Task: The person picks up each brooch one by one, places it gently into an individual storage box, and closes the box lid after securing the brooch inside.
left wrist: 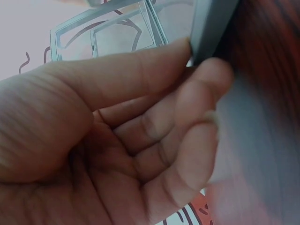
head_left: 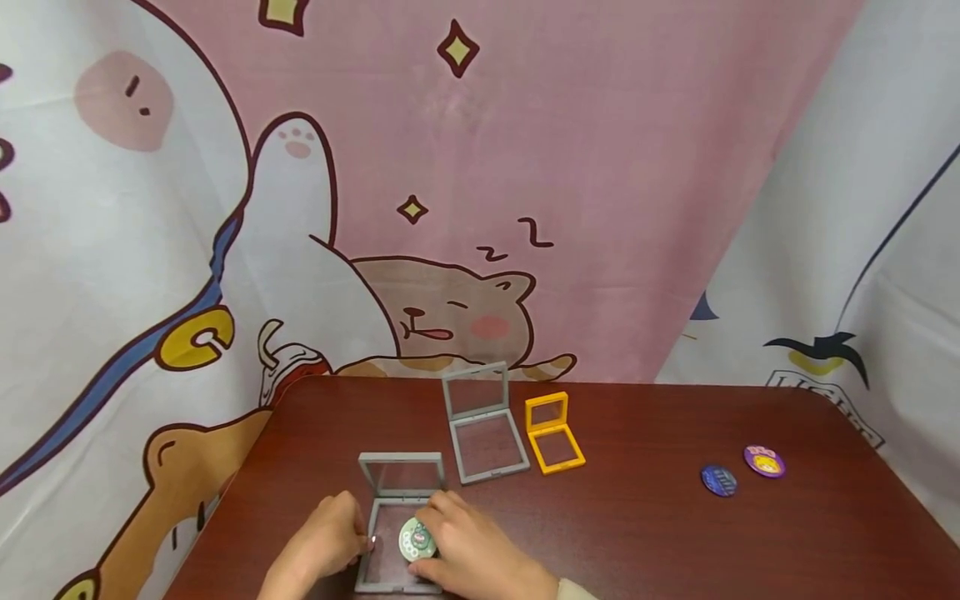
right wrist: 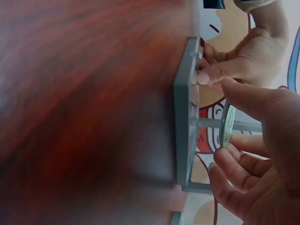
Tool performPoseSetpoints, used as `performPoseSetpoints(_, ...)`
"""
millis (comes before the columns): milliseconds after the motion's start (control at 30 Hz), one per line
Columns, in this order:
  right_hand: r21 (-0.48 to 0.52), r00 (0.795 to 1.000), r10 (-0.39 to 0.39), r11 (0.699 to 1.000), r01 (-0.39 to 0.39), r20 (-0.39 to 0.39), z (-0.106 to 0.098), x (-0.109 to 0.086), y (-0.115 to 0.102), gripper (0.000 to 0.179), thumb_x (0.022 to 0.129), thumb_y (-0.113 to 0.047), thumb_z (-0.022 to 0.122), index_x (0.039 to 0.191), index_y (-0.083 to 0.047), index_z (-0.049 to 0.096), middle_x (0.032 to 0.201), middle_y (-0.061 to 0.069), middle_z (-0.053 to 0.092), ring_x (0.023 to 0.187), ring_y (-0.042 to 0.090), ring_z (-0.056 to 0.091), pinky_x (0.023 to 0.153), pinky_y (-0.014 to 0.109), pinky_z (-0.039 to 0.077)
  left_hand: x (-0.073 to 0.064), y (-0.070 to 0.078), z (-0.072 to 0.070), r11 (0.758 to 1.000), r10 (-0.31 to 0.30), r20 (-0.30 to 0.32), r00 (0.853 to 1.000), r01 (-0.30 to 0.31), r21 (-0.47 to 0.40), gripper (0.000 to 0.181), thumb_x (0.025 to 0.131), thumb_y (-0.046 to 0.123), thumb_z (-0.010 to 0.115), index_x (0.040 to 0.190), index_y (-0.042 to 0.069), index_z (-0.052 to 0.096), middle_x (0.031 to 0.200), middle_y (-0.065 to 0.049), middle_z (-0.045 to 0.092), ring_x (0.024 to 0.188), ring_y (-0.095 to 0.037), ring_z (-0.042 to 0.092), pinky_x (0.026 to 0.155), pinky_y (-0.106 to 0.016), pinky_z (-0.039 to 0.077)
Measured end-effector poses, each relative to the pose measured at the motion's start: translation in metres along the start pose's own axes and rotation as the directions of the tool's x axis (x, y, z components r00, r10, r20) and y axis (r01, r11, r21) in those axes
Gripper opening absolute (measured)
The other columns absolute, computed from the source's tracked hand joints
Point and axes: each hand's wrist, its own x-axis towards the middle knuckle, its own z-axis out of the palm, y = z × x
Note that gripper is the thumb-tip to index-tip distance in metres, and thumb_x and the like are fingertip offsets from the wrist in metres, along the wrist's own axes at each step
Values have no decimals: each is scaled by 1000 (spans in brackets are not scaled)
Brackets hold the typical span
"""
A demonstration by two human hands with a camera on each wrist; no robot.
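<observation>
A grey hinged display frame [head_left: 397, 588] with clear film panels lies opened on the table, its lid tilted up at the back. My left hand [head_left: 324, 537] pinches the left edge of its base; in the left wrist view the thumb meets the grey rim [left wrist: 210, 30] and the other fingers curl below. Between thumb and fingers, my right hand [head_left: 472, 542] holds a round pale green badge [head_left: 414, 542] by its edge over the base film. The right wrist view shows the badge [right wrist: 227, 125] on edge, a small gap away from the frame [right wrist: 182, 136].
Behind stand another opened grey frame [head_left: 491, 477] and a smaller yellow frame [head_left: 562, 468]. At the right of the dark red-brown table [head_left: 637, 517] lie a blue badge [head_left: 719, 481] and a purple badge [head_left: 764, 461]. A cartoon-print cloth [head_left: 600, 167] hangs behind the table.
</observation>
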Motion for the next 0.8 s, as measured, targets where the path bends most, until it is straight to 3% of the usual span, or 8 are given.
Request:
performPoseSetpoints(367, -21, 999, 2, 1000, -1, 46, 18, 10, -2, 43, 88, -43, 85, 115, -11, 72, 109, -7, 61, 99, 3, 56, 95, 26, 51, -1, 0, -1, 1000, 12, -12, 1000, -12, 4, 34, 78, -3, 86, 58, 9, 62, 45, 2, 53, 46, -15, 54, 51, -31, 46)
performPoseSetpoints(600, -71, 999, 1, 997, 2, 41, 24, 15, -5, 43, 85, -45, 87, 110, -12, 74, 106, -6, 63, 97, 5, 56, 86, 21, 50, 0, -1, -2, 1000, 8, 16, 1000, -8, -16, 32, 79, -4, 85, 60, 8, 63, 47, 1, 54, 47, -15, 55, 50, -31, 46)
performPoseSetpoints(800, -105, 999, 23, 994, -20, 30, 26, 20, -8, 41, 83, -48, 88, 103, -14, 73, 97, -9, 61, 87, 1, 51, 75, 16, 46, 0, -2, -2, 1000, 17, 3, 1000, -17, -24, 31, 79, -4, 85, 61, 8, 63, 46, 2, 53, 46, -15, 55, 50, -30, 45)
